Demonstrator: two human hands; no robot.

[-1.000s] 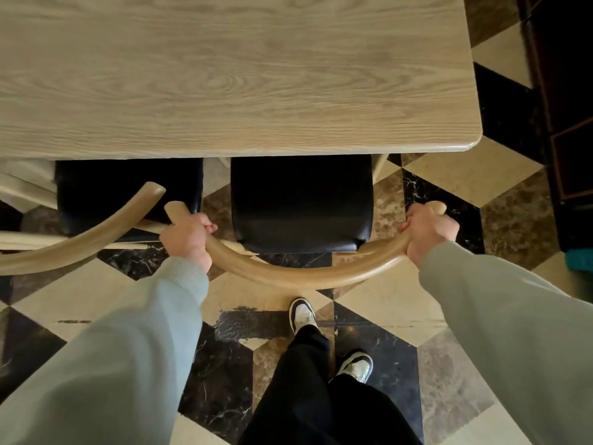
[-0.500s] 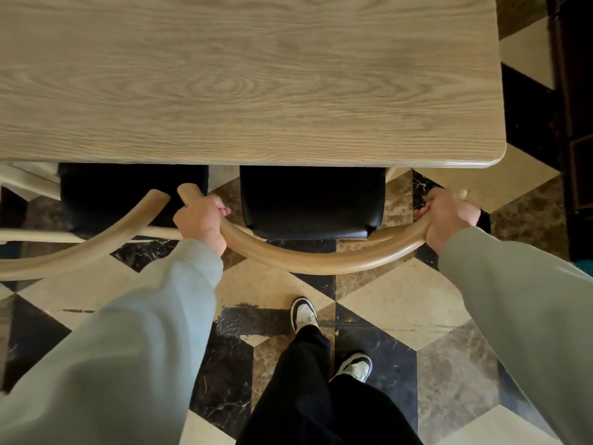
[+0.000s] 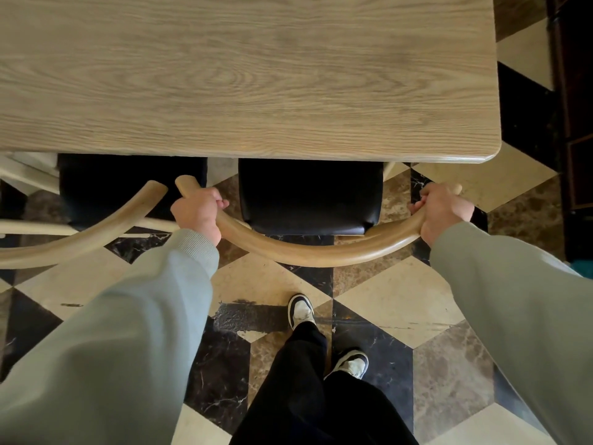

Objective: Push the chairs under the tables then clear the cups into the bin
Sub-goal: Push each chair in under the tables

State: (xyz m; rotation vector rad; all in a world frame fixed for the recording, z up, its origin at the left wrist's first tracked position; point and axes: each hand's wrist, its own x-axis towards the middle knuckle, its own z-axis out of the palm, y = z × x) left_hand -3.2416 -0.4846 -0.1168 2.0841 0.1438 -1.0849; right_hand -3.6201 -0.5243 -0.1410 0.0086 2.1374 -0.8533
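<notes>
View from above, looking down at a person's arms and feet. A pale wood-grain counter point(image 3: 244, 75) fills the upper part of the frame, its rounded corner at the right. Below its near edge sits a chair point(image 3: 316, 255) with a curved wooden back rail and a black padded seat point(image 3: 309, 194); the far part of the seat lies under the counter edge, the near part shows in front of it.

The left hand point(image 3: 197, 213), centre left of the frame, is wrapped around the rail near its left end. The right hand point(image 3: 444, 211), centre right, is wrapped around the rail near its right end. Both arms wear grey-green sleeves point(image 3: 128, 332) that reach in from the lower corners.

At the left edge a second chair point(image 3: 80, 234) of the same kind stands beside the first, its rail tip just beside the first chair's rail tip, its black seat also partly under the counter.

The floor point(image 3: 394, 300) is tiled in cream, black and brown diamonds. At the bottom centre are black trousers point(image 3: 305, 396) and two black-and-white shoes point(image 3: 300, 311), one ahead of the other.
</notes>
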